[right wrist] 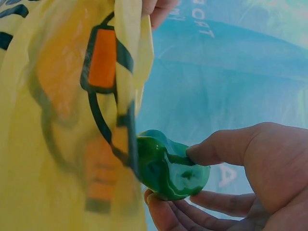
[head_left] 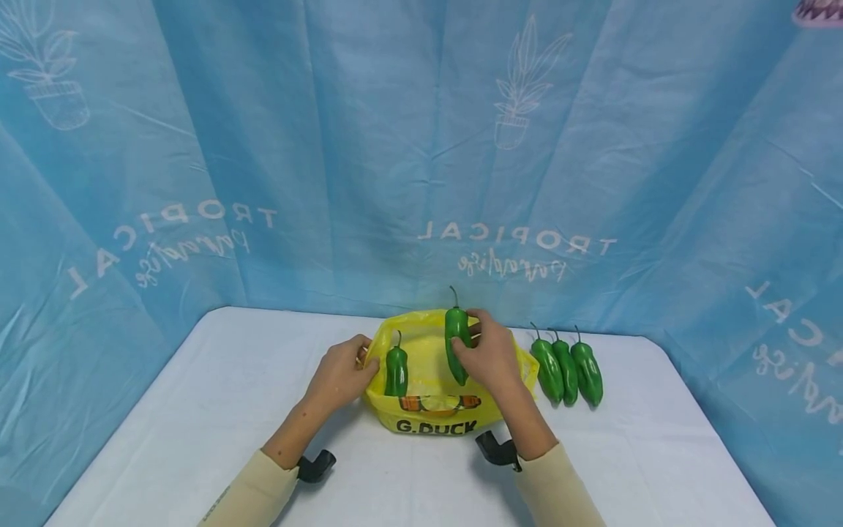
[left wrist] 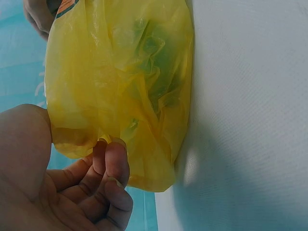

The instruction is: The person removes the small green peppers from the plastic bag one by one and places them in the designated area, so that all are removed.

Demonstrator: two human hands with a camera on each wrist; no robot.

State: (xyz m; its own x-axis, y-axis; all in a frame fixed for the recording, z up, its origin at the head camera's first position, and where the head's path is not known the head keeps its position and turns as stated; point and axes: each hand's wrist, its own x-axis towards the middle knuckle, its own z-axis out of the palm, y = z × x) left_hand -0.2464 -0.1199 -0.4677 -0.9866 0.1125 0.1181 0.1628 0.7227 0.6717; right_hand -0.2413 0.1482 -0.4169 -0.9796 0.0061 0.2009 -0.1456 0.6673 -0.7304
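Observation:
A yellow plastic bag [head_left: 421, 421] printed "G.DUCK" lies on the table with its mouth spread. My left hand [head_left: 341, 372] pinches the left edge of its mouth; the left wrist view shows thumb and fingertips [left wrist: 115, 159] on the yellow film. Over the opening, my right hand [head_left: 490, 355] holds a green pepper [head_left: 456, 344] between thumb and fingers, stem upward. The right wrist view shows that pepper [right wrist: 173, 166] beside the bag's printed side. Inside the bag, at the left, stands another green pepper [head_left: 396, 372]. Green also shows dimly through the film in the left wrist view.
Three green peppers [head_left: 586, 375] lie side by side on the white tabletop [head_left: 632, 454], right of the bag. A blue printed curtain [head_left: 395, 146] hangs behind and at both sides. Black wrist mounts [head_left: 316, 466] sit at both sleeves.

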